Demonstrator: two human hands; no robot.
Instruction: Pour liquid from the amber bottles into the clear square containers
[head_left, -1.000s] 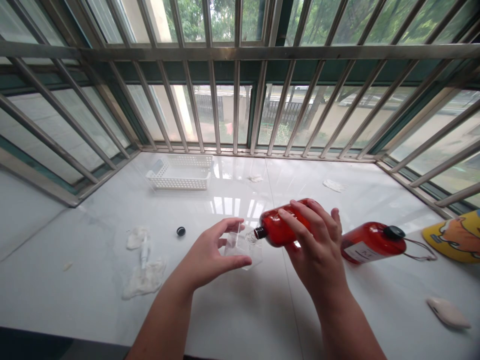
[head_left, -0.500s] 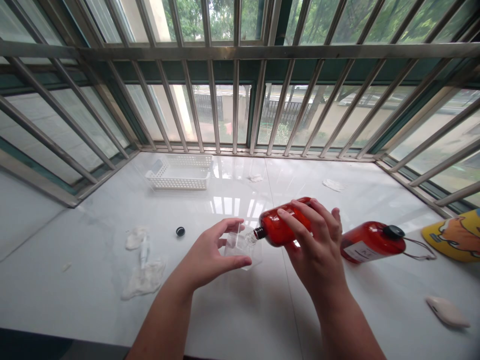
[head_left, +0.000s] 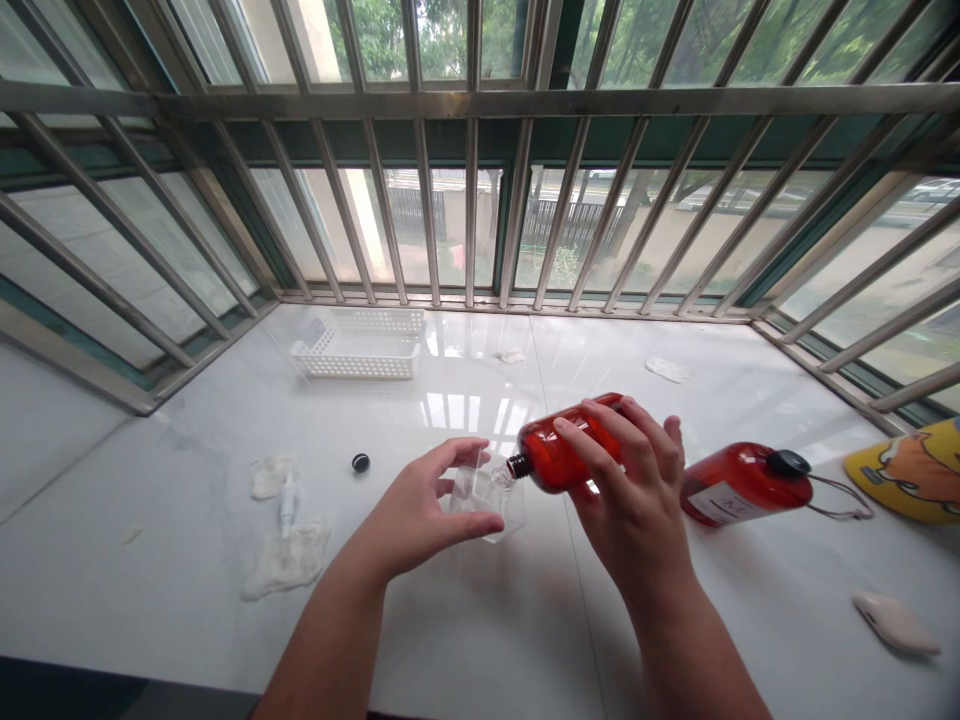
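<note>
My left hand (head_left: 431, 510) curls its fingers and thumb around a clear see-through bottle (head_left: 487, 503), whose neck faces right. Tipped toward it, a red translucent bottle (head_left: 559, 452) with a dark threaded neck is gripped in my right hand (head_left: 634, 470). The two necks meet or nearly meet; whether liquid flows between them I cannot make out. A small black cap (head_left: 361, 463) lies on the white surface to the left of my left hand. Just right of my right hand stands a second red bottle (head_left: 739, 485) with a black cap, a label and a cord loop.
At the back left sits a white perforated basket (head_left: 356, 370). Crumpled white tissues (head_left: 289, 560) with a small tube (head_left: 289, 503) lie at left. To the right are a yellow printed container (head_left: 911, 470) and a pale rounded object (head_left: 895, 622). Metal window bars (head_left: 472, 215) border the surface.
</note>
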